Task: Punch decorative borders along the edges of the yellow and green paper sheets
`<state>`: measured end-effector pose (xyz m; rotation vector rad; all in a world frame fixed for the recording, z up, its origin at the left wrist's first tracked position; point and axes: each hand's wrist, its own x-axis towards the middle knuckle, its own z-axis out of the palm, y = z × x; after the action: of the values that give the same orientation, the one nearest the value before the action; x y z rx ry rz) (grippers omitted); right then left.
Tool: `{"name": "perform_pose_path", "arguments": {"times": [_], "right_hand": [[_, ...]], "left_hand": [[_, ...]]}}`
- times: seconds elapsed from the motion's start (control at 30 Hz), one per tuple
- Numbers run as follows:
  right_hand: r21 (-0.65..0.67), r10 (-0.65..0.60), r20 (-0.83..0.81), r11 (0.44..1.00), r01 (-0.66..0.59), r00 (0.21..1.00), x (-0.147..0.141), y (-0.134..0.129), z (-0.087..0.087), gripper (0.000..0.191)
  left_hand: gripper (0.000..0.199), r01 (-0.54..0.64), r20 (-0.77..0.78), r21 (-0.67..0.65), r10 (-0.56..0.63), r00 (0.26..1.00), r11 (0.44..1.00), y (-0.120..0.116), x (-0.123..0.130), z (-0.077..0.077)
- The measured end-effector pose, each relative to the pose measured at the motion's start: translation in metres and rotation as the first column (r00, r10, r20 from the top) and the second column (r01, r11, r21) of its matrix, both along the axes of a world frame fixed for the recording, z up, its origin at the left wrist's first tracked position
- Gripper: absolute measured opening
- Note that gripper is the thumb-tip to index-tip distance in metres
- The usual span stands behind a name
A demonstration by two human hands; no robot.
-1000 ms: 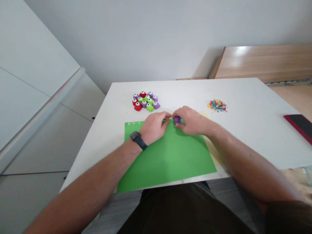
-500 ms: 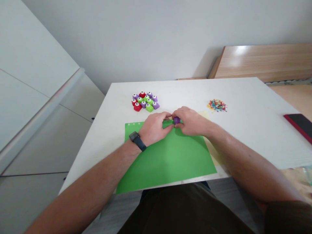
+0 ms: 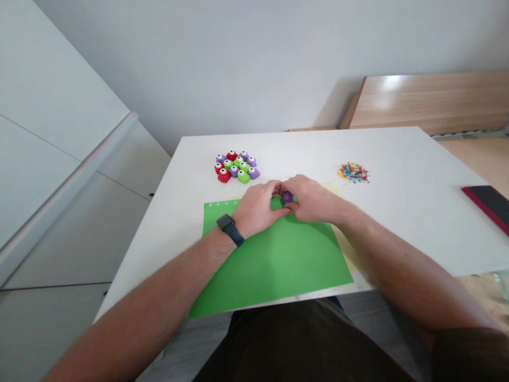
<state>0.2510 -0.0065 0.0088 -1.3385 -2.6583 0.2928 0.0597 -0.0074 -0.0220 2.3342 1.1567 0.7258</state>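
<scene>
Closest to you is your dark shirt, and just past it the green sheet lies with its near edge at the table's front, its long side running across you. A yellow sheet peeks out from under its right side. On your left wrist sits a dark watch, and beyond that we have both hands together at the sheet's far edge.

Here's the key spot: the purple punch is at that far edge, a little right of its middle. Your right hand is the one that has it, fingers and thumb bent around it from the right, so it sits directly between those fingertips. Your left hand is on the punch's other side, fingers curved, thumb stretched across below it to the right hand's fingers; whether it pinches punch or paper, I can't tell. The punch's long axis is hidden too. Off to the left, small pale cut-outs line the same edge.

Farther out on the white table, a cluster of punches, red, green and purple with white tops, stands left of centre; a pile of confetti lies to the right. At the back, the grey wall.
</scene>
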Motion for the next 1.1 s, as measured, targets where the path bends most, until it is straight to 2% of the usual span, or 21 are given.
{"name": "perform_pose_path", "arguments": {"times": [0.13,0.47,0.7,0.93,1.1], "right_hand": [[-0.005,0.011,-0.014,1.0,-0.011,1.0,0.0,0.0,0.001,0.023],[0.026,0.04,-0.023,0.999,-0.039,0.999,0.002,0.001,-0.004,0.023],[0.015,0.034,-0.022,0.999,-0.034,0.999,0.002,0.001,-0.004,0.024],[-0.003,0.018,-0.055,1.0,-0.018,0.998,0.005,0.001,0.0,0.027],[-0.022,-0.002,-0.064,1.0,0.0,0.998,0.01,0.003,0.004,0.029]], "left_hand": [[0.051,0.005,-0.004,-0.017,-0.005,1.0,1.0,0.003,0.003,-0.003],[0.04,0.014,-0.146,0.078,-0.002,0.989,0.997,0.003,0.004,-0.002],[0.047,0.021,-0.065,0.026,-0.02,0.998,0.999,0.005,0.003,-0.002],[0.062,0.006,-0.029,0.06,-0.005,1.0,0.998,0.004,-0.003,-0.005],[0.047,-0.012,-0.081,0.062,0.017,0.997,0.998,0.005,-0.008,-0.007]]}}
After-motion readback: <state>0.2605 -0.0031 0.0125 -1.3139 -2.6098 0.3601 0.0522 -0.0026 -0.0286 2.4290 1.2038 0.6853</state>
